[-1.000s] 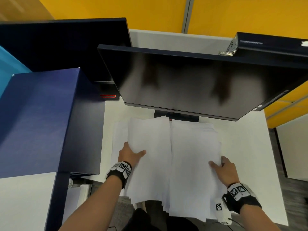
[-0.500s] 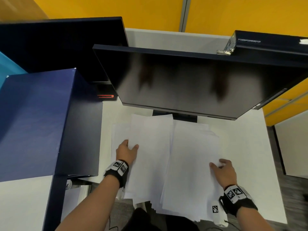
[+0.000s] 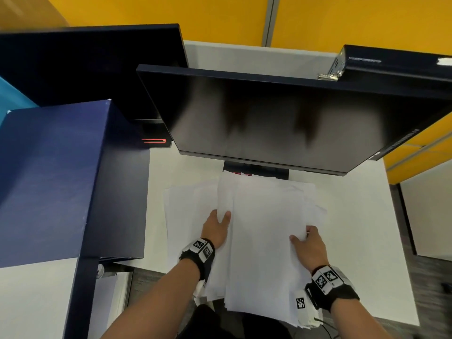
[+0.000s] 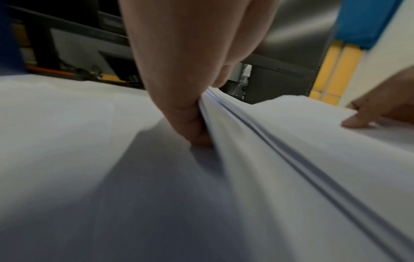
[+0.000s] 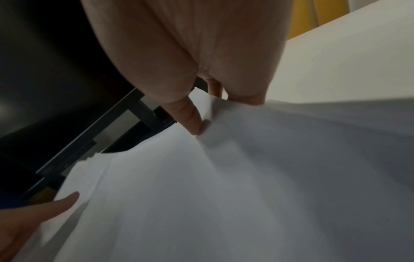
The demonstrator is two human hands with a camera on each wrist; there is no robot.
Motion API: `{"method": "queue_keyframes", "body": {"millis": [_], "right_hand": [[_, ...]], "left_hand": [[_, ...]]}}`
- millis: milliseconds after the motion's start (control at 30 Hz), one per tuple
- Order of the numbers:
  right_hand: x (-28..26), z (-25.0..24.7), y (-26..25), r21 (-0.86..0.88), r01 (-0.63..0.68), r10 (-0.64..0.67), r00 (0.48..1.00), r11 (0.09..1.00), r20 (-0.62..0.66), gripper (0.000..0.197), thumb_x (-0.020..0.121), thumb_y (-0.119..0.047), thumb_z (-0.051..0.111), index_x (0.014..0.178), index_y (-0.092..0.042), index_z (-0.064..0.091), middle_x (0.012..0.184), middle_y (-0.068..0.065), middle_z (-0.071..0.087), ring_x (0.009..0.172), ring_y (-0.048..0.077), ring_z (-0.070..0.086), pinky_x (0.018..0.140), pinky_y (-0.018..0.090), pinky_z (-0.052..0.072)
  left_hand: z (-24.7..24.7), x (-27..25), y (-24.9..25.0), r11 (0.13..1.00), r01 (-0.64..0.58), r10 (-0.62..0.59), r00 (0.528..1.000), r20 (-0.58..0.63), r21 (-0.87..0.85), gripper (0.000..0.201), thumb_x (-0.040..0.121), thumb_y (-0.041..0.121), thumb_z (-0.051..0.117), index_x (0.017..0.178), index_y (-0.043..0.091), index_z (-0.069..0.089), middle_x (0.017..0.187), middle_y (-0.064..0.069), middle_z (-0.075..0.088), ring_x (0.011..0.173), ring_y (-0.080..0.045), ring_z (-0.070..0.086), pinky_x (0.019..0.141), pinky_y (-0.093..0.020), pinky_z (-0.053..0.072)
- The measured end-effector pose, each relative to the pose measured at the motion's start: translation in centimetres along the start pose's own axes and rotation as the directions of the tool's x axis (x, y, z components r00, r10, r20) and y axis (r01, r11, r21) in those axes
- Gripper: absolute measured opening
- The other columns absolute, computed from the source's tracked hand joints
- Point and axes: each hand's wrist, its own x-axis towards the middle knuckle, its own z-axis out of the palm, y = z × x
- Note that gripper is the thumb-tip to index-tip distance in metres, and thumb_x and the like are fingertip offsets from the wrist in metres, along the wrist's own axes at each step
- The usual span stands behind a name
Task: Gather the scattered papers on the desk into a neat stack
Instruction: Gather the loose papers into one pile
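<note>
Papers first: a loose pile of plain white paper sheets point(image 3: 266, 231) sits on the white desk top point(image 3: 367, 216), right in front of the stand of the big dark flat monitor point(image 3: 281, 118), with its near end hanging over the desk's front edge. A few sheets point(image 3: 186, 211) stick out flat on the left, so it's not squared up. Left hand point(image 3: 216, 228) is at the pile's left edge, fingers point(image 4: 190, 113) curled down and pinching a raised sheaf of sheets against the thumb. Right hand point(image 3: 309, 245) is on the right edge, thumb point(image 5: 190, 117) on top, other fingers tucked into the crumpled edge, gripping it. Dark blue cabinet point(image 3: 61, 179) stands to the left, yellow wall panels point(image 3: 171, 11) behind.
</note>
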Motion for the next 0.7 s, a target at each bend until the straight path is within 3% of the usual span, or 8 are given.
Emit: {"method": "queue_keyframes", "body": {"millis": [100,200,300,433,500,600,700], "right_hand": [[0.0,-1.0,0.6,0.003,-0.103,0.102,0.985,0.995,-0.138,0.055,0.083,-0.025,0.070,0.130,-0.005,0.049,0.126,0.023,0.056,0.111,0.039,0.056,0.094,0.042,0.046],[-0.2,-1.8,1.3,-0.093,-0.272,0.250,0.947,0.958,-0.201,0.076,0.084,-0.036,0.068,0.144,-0.003,0.036,0.141,0.027,0.035,0.127,0.046,0.038,0.102,0.052,0.037],[-0.2,-0.5,0.8,-0.140,-0.184,0.172,0.981,0.973,-0.094,0.078,0.087,-0.038,0.064,0.147,-0.003,0.029,0.142,0.027,0.029,0.126,0.048,0.037,0.106,0.052,0.036],[0.3,1.2,0.3,-0.133,-0.010,0.023,0.995,0.991,0.102,0.074,0.087,-0.037,0.065,0.147,-0.011,0.032,0.138,0.021,0.036,0.126,0.040,0.040,0.109,0.047,0.035],[1.4,0.2,-0.2,-0.159,-0.042,0.043,0.999,0.986,0.001,0.075,0.086,-0.040,0.066,0.148,-0.012,0.035,0.141,0.023,0.039,0.129,0.041,0.038,0.108,0.048,0.034],[3.7,-2.2,-1.6,-0.073,-0.193,0.179,0.970,0.978,-0.163,0.074,0.089,-0.040,0.061,0.149,-0.007,0.033,0.145,0.027,0.032,0.131,0.045,0.035,0.107,0.050,0.034],[5.6,-2.2,-3.4,-0.109,-0.168,0.152,0.978,0.980,-0.142,0.064,0.094,-0.038,0.054,0.143,-0.001,0.038,0.143,0.027,0.030,0.127,0.047,0.039,0.105,0.046,0.037]], "left_hand": [[-0.9,0.1,-0.4,0.996,0.057,-0.061,0.996,-0.065,-0.066,0.068,0.094,0.058,0.046,0.147,0.016,0.036,0.149,-0.006,0.046,0.133,-0.025,0.047,0.110,-0.033,0.036],[-1.2,0.1,-1.3,0.993,0.033,-0.032,0.999,-0.010,0.110,0.071,0.093,0.059,0.047,0.146,0.013,0.034,0.145,-0.010,0.051,0.128,-0.028,0.053,0.104,-0.031,0.041],[0.5,-0.1,-1.0,0.976,0.014,-0.028,0.998,0.058,0.217,0.079,0.092,0.059,0.048,0.146,0.007,0.025,0.140,-0.015,0.054,0.123,-0.032,0.057,0.104,-0.040,0.046],[2.3,-0.3,0.3,0.980,0.007,-0.021,0.998,0.065,0.201,0.068,0.092,0.049,0.056,0.140,0.009,0.028,0.136,-0.012,0.056,0.121,-0.031,0.058,0.099,-0.036,0.048],[1.5,0.4,0.4,0.981,0.004,-0.001,1.000,-0.018,0.192,0.071,0.091,0.047,0.058,0.145,0.010,0.029,0.139,-0.012,0.053,0.124,-0.029,0.056,0.102,-0.035,0.045],[0.0,1.8,0.4,0.974,0.009,0.015,0.995,-0.102,0.228,0.062,0.094,0.042,0.056,0.143,0.011,0.035,0.133,-0.014,0.057,0.119,-0.027,0.057,0.102,-0.035,0.045],[0.6,2.5,1.5,0.947,0.003,0.018,0.998,-0.062,0.322,0.051,0.099,0.034,0.051,0.141,0.008,0.038,0.135,-0.015,0.054,0.123,-0.030,0.054,0.101,-0.036,0.042]]}}
